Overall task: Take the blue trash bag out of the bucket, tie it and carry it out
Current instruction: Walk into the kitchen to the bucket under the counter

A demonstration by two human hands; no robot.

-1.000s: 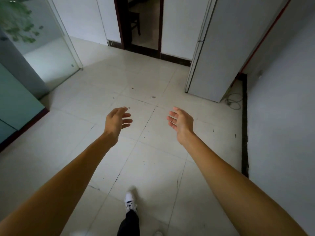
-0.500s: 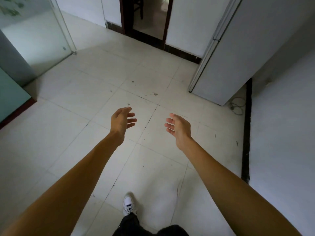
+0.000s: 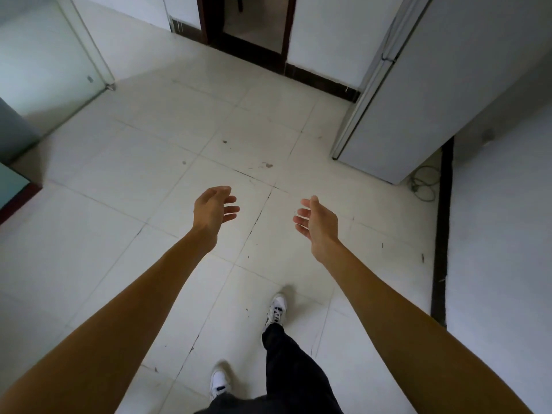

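Neither the blue trash bag nor the bucket is in view. Both my arms reach out in front of me over a pale tiled floor [image 3: 125,180]. My left hand [image 3: 213,212] is open, palm turned inward, fingers spread and holding nothing. My right hand [image 3: 316,224] is open too, palm facing the left hand, empty. The hands are about a hand's width apart at mid-frame.
A doorway [image 3: 254,25] with a dark frame opens ahead at the top. A white fridge [image 3: 418,94] stands at the right with a cable [image 3: 424,183] on the floor behind it. A glass panel [image 3: 44,55] is at the left, a white wall [image 3: 507,234] at the right. My feet in white shoes [image 3: 276,309] are below.
I have stepped forward: the doorway and fridge are nearer, and my right foot has swung ahead. Both hands stay open and empty in the same pose.
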